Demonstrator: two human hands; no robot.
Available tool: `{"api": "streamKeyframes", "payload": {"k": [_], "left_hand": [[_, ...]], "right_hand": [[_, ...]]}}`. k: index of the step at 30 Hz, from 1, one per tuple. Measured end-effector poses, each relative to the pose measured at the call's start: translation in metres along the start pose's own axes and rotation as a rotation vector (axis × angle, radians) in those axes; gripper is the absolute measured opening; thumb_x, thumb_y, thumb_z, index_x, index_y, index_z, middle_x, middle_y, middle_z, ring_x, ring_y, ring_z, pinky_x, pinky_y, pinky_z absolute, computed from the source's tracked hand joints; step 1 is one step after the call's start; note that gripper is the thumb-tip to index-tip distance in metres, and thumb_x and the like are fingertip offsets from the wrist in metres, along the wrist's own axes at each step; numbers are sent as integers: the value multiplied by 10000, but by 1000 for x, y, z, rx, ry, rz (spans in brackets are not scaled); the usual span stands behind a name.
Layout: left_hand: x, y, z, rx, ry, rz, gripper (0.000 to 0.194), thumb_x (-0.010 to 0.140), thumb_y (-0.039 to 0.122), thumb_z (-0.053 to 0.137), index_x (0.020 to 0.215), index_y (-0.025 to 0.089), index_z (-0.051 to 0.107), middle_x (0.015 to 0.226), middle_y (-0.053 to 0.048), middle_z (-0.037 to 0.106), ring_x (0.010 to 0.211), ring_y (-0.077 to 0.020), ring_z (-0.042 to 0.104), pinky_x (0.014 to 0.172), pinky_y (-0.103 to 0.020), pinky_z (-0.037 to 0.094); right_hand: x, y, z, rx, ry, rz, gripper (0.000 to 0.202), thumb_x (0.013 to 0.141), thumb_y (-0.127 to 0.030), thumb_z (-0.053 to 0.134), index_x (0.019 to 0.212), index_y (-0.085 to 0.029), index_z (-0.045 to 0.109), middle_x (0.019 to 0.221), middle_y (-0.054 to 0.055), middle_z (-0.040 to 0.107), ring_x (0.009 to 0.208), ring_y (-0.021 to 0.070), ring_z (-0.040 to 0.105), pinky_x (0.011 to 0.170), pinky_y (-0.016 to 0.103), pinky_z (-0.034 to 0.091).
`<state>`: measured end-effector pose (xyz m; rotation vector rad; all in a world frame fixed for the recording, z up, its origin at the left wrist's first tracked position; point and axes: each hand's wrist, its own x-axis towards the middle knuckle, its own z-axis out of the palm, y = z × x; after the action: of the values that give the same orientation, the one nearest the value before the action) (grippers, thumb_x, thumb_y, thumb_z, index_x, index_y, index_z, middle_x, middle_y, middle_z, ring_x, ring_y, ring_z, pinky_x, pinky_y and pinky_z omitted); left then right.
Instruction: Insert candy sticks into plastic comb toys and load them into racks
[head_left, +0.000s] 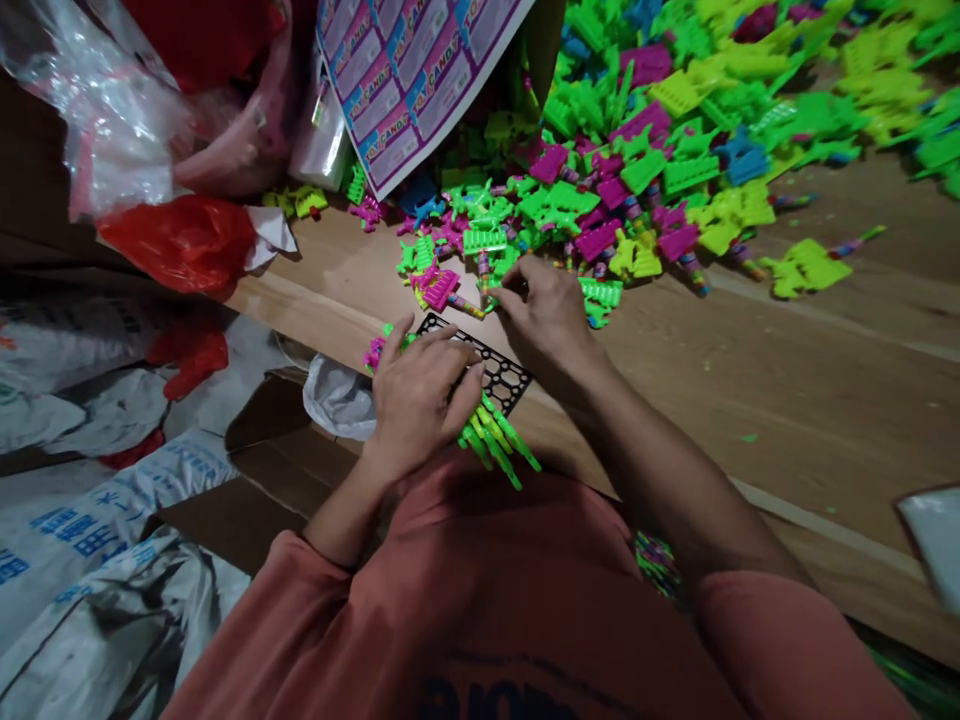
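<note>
My left hand [427, 390] is closed over a bunch of toys, palm down with bent fingers. Their slim green-yellow ends [499, 440] stick out past the thumb, and pink and green parts [373, 352] show at the other side. Beneath its fingertips lies a black lattice plate [499, 375], partly hidden. My right hand [551, 315] pinches the tip of a green toy's candy-filled tube [484, 270] between thumb and forefinger. A pink toy [437, 288] with a similar tube lies just left of it.
A large heap of green, pink, yellow and blue toys [675, 130] covers the back of the wooden table [825, 400]. A printed "Toy Candy" sheet [420, 80] leans at the back. Left are a red plastic bag [180, 240], an open cardboard box [247, 510] and white sacks [112, 500].
</note>
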<state>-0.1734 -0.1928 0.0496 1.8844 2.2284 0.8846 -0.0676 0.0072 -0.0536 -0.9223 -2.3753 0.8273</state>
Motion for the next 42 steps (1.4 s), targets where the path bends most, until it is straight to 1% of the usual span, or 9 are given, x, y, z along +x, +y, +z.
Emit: {"api": "streamKeyframes", "payload": {"k": [5,11,18,21,25,28,34,38,42], "left_hand": [[1,0,4,32,28,15,186,1122,308,605,1022,266,756,1078,-4,901,1214,-271,860,1300,-561,537],[1,1,4,38,43,37,190,1131,304,597,1034,262,755,1063,-3,897,1190,-259,862,1319,-550,524],[2,0,4,68,47,32,207,1123,321,585,1220,249,753,1263,-55,888,1261,-253,830,1295,-492,524],[3,2,3,73,33,27,243,1124,304,567,1273,230,745,1358,-86,863,1328,-255,801,1311,-475,496],[4,3,1,72,-3,16,260,1133,295,546,1277,237,755,1373,-86,856,1355,-255,786,1333,-477,469],[4,2,1,83,-29,14,261,1145,315,538,1271,249,757,1373,-78,855,1361,-260,784,1340,-499,472],[1,5,0,125,-27,67,296,1206,384,526,1354,239,737,1493,-96,805,1537,-301,691,1450,-620,350],[-1,16,1,77,-88,221,343,1213,390,554,1365,154,751,1420,-138,836,1511,-301,714,1463,-562,367],[-3,22,7,71,-73,222,269,1197,287,582,1223,144,809,1092,-66,898,1213,-232,843,1391,-454,472]], "right_hand": [[14,-12,10,20,-29,102,261,1134,-491,620,1125,-240,692,1189,171,770,1143,382,711,1024,556,580],[18,-20,13,-9,-50,188,147,1058,-383,692,1056,-236,684,1263,197,740,1204,409,695,1068,605,568],[-38,-5,-23,433,-129,191,201,941,-385,812,1075,-251,747,946,33,726,906,262,681,839,411,573],[-68,-5,-32,580,-195,219,195,914,-418,861,949,-251,766,931,35,731,927,272,697,882,426,583],[-99,-13,-36,740,-340,265,206,979,-456,819,1036,-259,803,989,31,812,953,277,766,931,417,610],[-107,-20,-36,649,-357,159,142,1043,-371,727,1056,-255,808,1052,58,845,1014,281,791,950,396,619],[-105,-23,-34,324,-396,-270,183,1093,-245,560,1118,-221,739,1112,145,810,1033,302,730,978,449,619],[-89,-17,-44,294,-554,-337,208,1024,-226,648,1199,-210,760,1211,158,820,1151,335,746,1003,471,624],[-43,-17,-45,266,-680,-290,194,1008,-176,657,1118,-223,810,1025,75,821,957,261,758,857,367,575]]}}
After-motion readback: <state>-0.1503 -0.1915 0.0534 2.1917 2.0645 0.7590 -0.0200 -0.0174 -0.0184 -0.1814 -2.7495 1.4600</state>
